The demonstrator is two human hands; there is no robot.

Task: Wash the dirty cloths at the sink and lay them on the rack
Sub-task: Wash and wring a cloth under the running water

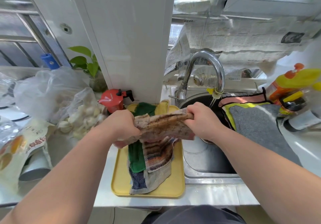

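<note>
Gripping a stained brown terry cloth [165,124] bunched between left hand [121,124] and right hand [199,119], fingers curled tight, above rumpled striped cloths [156,156] on flat yellow plastic tray [173,185] beside steel sink [208,164].

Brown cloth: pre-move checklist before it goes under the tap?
1. Left hand grips the brown stained cloth: ok.
2. Right hand grips its other end: ok.
3. Cloth clear of the striped cloth on the yellow tray: cannot tell.
4. Faucet spout over the sink basin: ok.
5. Water running: cannot tell.
6. Basin unobstructed: grey towel drapes over the right rim, not ok.
</note>
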